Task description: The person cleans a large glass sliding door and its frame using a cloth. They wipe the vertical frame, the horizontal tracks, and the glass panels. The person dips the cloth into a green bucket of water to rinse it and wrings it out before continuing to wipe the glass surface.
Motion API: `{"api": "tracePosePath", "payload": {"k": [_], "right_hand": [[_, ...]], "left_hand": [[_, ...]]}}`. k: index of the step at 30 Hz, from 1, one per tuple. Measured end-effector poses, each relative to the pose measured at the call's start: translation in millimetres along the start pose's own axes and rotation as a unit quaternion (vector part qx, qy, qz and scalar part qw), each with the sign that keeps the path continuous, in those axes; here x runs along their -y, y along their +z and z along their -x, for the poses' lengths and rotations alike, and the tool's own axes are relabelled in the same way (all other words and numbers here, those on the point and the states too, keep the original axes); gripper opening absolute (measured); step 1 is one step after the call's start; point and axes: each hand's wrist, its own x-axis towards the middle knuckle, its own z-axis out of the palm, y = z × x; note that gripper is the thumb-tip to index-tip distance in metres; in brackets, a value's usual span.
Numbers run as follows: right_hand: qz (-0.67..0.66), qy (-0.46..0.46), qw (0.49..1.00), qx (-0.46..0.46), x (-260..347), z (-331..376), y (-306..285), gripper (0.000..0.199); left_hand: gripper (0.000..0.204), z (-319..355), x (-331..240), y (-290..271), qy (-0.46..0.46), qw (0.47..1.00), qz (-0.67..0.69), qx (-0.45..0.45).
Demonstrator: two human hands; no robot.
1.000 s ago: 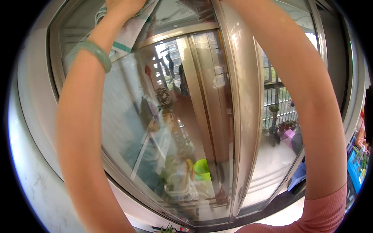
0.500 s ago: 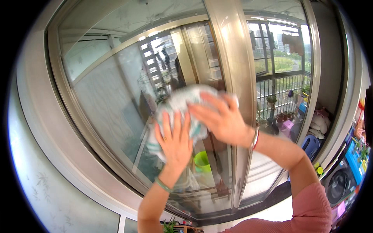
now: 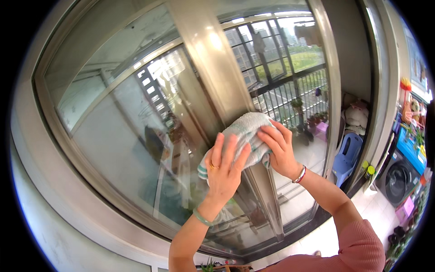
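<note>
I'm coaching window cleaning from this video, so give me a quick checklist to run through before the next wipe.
1. Left hand flat on the cloth: ok.
2. Right hand gripping the cloth's edge: ok.
3. Cloth pressed against the metal frame post: ok.
4. Cloth bunched rather than spread flat: not ok.
5. Cloth damp or dry: cannot tell.
6. Glass pane free of streaks: cannot tell, reflections hide it.

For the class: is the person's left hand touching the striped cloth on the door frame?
Touching. The head view shows the left hand pressed flat on the cloth, fingers spread over it, no gap visible.
</note>
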Motion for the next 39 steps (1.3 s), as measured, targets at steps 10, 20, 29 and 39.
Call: {"api": "tracePosePath", "payload": {"k": [10, 20, 29, 39], "right_hand": [[0.032, 0.030, 0.999, 0.022, -61, 3, 27, 0.066], [0.099, 0.030, 0.995, -0.010, -81, 3, 30, 0.053], [0.088, 0.042, 0.995, -0.017, -85, 6, 17, 0.058], [0.195, 0.098, 0.974, 0.055, -79, 3, -5, 0.068]], "left_hand": [[0.048, -32, -30, 42, 0.052, 0.992, -0.021, 0.112], [0.041, -39, -49, 61, 0.080, 0.987, -0.028, 0.139], [0.079, -63, -37, 43, 0.079, 0.979, -0.061, 0.180], [0.072, -59, -20, 44, 0.137, 0.958, -0.137, 0.211]]}}
